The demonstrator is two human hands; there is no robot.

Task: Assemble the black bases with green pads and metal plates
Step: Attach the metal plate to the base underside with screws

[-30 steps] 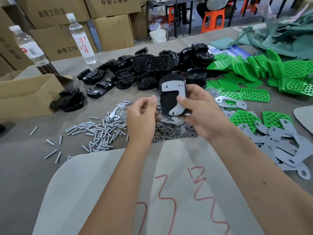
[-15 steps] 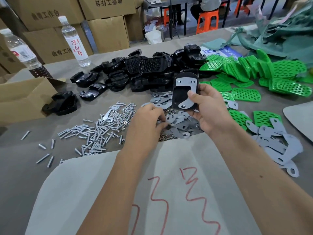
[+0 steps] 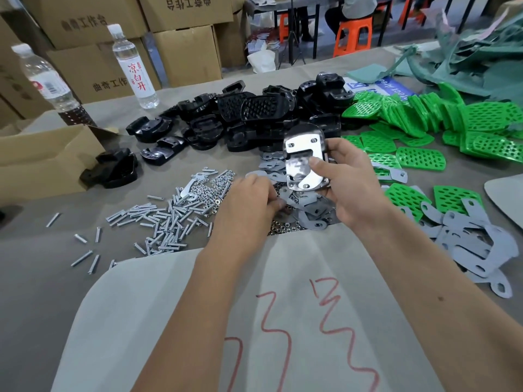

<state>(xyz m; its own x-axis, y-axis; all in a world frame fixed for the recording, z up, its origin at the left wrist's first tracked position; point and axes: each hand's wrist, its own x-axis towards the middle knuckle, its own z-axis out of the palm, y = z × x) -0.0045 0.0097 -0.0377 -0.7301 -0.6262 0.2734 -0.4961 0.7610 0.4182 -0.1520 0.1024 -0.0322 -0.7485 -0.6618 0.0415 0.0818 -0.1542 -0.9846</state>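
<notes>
Since a second ago your left hand point(image 3: 249, 199) has dropped from beside the black base point(image 3: 305, 157) to the table, fingers curled down into the loose nuts point(image 3: 285, 226) and flat metal plates point(image 3: 308, 205) (whether it has pinched anything, you cannot tell). Your right hand point(image 3: 351, 179) still grips the base, lifted above the plates pile with its metal plate point(image 3: 304, 145) facing you, thumb pressed on it. The nearer water bottle point(image 3: 135, 69) reads 凉白开 in red.
</notes>
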